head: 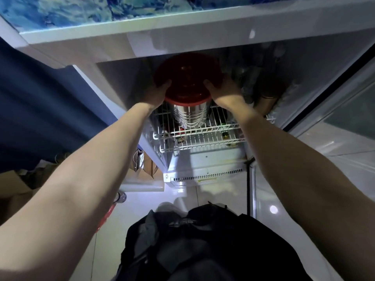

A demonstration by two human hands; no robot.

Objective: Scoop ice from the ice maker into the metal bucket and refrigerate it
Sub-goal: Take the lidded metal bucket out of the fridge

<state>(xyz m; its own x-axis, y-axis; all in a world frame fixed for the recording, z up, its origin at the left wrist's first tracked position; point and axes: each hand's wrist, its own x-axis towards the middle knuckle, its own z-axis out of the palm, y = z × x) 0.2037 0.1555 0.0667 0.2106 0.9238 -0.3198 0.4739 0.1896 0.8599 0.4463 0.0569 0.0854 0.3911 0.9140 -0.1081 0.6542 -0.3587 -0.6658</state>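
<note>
A shiny ribbed metal bucket (190,115) with a red lid (187,78) stands on a white wire shelf (199,136) inside the open refrigerator (113,45). My left hand (155,93) grips the left side of the lid, thumb on its top. On the lid's right side my right hand (224,91) holds it the same way. Both arms reach into the cabinet. The lid hides the bucket's contents.
Bottles and jars (225,135) sit below the wire shelf, and dark items (263,84) crowd the back right. The glass door (334,110) stands open at right. Brown paper bags (142,165) and cardboard lie on the floor at left, by a blue curtain (40,110).
</note>
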